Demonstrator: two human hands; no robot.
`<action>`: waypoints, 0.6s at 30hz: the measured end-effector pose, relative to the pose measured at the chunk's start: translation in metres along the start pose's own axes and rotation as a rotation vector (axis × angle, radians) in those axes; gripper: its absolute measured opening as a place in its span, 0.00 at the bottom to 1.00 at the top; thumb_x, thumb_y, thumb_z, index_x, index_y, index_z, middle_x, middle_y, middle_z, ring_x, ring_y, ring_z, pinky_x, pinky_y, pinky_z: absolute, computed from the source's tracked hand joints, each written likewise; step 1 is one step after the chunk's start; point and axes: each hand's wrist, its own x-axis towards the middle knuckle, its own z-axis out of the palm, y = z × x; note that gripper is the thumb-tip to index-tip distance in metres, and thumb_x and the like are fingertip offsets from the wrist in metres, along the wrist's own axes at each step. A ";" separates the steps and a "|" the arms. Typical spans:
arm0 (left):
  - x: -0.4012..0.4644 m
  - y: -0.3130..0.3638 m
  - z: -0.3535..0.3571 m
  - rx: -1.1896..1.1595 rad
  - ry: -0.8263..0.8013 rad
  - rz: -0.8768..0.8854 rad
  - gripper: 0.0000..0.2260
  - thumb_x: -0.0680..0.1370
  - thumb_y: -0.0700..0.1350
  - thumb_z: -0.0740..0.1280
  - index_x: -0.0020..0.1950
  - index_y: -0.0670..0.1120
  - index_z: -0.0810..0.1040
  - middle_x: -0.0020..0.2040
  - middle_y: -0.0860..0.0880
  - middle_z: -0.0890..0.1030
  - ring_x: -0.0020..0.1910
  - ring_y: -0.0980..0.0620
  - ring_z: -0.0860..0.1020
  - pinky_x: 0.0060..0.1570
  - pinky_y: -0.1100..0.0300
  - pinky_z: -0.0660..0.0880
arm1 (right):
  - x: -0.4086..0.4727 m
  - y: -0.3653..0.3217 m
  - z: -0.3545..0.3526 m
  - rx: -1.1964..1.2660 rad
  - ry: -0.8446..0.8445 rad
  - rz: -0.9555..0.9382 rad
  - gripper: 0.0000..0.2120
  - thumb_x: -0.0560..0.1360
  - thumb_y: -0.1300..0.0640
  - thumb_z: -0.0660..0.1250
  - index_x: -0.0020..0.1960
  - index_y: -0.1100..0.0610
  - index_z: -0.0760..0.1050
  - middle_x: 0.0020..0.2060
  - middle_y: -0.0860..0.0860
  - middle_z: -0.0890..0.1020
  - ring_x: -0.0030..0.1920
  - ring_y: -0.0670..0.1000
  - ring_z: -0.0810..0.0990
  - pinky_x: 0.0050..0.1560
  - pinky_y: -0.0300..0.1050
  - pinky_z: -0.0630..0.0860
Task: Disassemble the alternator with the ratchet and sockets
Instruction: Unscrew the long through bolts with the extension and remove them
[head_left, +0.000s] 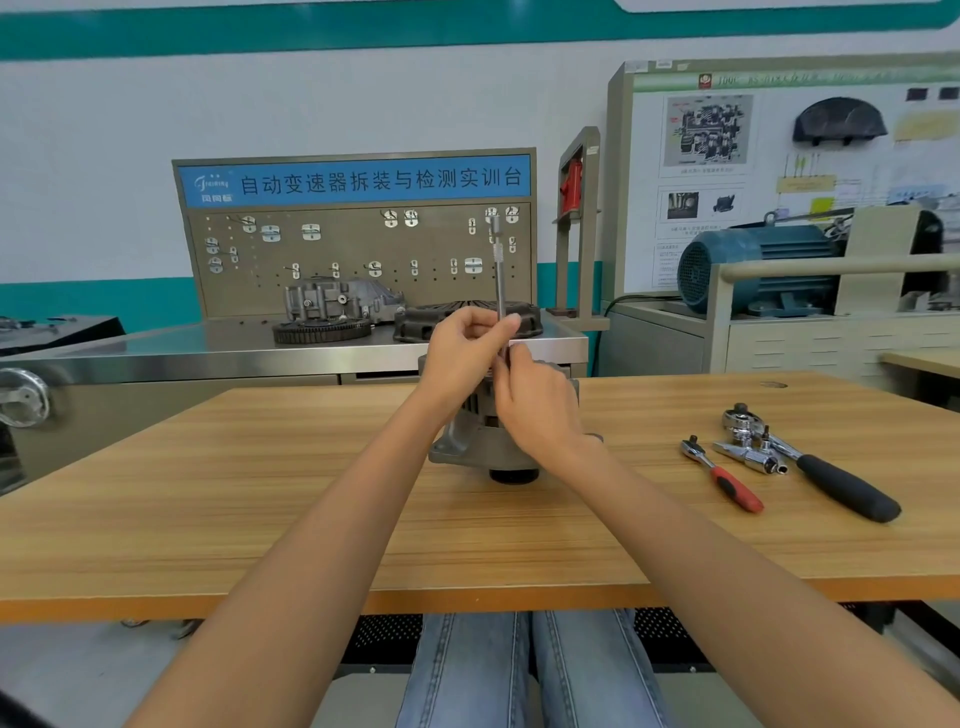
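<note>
Grey alternator (470, 441) — half-hidden behind both hands (498, 374)

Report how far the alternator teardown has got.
Done: nothing visibly removed; the alternator looks whole on the wooden table. In hand: left hand and right hand hold a long extension bar upright on its top, seemingly at a fastener hidden by the fingers. Left: the housing itself; the red-handled ratchet and black-handled ratchet lie unused.
</note>
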 end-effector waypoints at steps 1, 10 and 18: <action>-0.001 0.000 0.000 -0.012 -0.009 0.003 0.02 0.78 0.46 0.68 0.46 0.49 0.79 0.41 0.52 0.80 0.30 0.65 0.75 0.32 0.70 0.70 | 0.000 0.001 0.000 -0.021 -0.001 -0.008 0.15 0.83 0.51 0.51 0.55 0.60 0.71 0.35 0.50 0.74 0.33 0.49 0.71 0.27 0.38 0.59; -0.001 0.001 -0.001 -0.008 0.000 -0.010 0.04 0.76 0.45 0.71 0.45 0.47 0.78 0.36 0.54 0.77 0.29 0.66 0.74 0.33 0.71 0.70 | 0.000 0.003 -0.001 0.009 -0.030 -0.041 0.17 0.83 0.53 0.49 0.55 0.60 0.73 0.40 0.55 0.81 0.39 0.52 0.79 0.34 0.42 0.64; -0.001 0.000 0.002 -0.003 0.051 0.005 0.07 0.74 0.46 0.73 0.41 0.48 0.75 0.32 0.55 0.74 0.27 0.66 0.74 0.30 0.71 0.70 | -0.001 0.000 -0.001 0.039 -0.017 0.007 0.15 0.82 0.49 0.53 0.59 0.61 0.66 0.37 0.53 0.78 0.35 0.54 0.78 0.32 0.45 0.69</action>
